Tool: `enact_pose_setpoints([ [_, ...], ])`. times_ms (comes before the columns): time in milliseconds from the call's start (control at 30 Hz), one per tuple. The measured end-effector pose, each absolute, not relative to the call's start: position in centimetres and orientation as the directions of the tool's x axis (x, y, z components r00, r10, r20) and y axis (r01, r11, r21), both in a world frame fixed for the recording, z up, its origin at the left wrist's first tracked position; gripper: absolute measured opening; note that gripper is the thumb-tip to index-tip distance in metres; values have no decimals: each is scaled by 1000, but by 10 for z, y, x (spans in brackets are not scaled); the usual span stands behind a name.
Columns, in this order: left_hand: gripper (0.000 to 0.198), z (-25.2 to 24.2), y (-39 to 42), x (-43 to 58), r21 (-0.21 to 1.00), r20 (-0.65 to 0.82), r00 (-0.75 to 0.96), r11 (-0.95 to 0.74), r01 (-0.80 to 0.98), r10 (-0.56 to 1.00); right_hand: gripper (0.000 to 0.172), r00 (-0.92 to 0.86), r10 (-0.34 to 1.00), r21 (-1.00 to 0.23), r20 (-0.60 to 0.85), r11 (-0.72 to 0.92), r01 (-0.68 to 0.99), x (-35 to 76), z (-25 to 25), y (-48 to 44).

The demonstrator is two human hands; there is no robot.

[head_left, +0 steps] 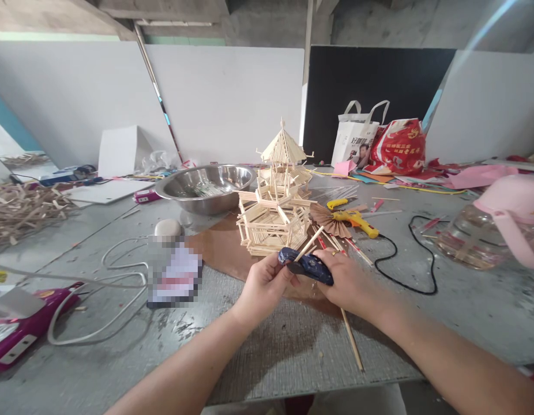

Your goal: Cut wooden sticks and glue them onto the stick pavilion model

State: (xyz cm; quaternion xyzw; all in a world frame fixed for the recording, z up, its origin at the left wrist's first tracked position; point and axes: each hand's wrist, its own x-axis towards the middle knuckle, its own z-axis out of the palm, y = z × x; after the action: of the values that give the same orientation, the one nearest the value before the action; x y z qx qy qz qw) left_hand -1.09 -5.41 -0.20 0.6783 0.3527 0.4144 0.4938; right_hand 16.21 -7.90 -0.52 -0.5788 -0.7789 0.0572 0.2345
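Observation:
My left hand [269,281] and my right hand [347,282] are both closed around a small dark blue patterned object [314,268], its kind unclear. It has a flat black piece near my left thumb. A thin wooden stick [310,243] slants up out of it; its lower end is hidden by the object and fingers. Just beyond my hands stands a tiered pavilion model [273,222] built of pale sticks, with a pointed roof. A loose wooden stick [352,340] lies below my right hand.
A brown board [219,248] lies under the model. A yellow glue gun [357,222] with a black cord lies to the right, near a pink-lidded jug [470,230]. At left are a steel basin [202,199], a purple power strip [33,323], white cables and a stick pile [29,210].

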Motion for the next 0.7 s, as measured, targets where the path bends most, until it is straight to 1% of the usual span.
enact_pose_setpoints([
  [333, 29, 0, -55, -12, 962, 207, 393, -259, 82, 896, 30, -229, 918, -380, 324, 347, 857, 163, -3, -81],
  [600, 22, 0, -56, -11, 953, 228, 388, -286, 98, 893, 31, -242, 929, -382, 279, 338, 860, 165, -2, -82],
  [700, 21, 0, -57, -10, 949, 227, 383, -292, 119, 895, 27, -238, 936, -386, 260, 327, 863, 166, -2, -81],
])
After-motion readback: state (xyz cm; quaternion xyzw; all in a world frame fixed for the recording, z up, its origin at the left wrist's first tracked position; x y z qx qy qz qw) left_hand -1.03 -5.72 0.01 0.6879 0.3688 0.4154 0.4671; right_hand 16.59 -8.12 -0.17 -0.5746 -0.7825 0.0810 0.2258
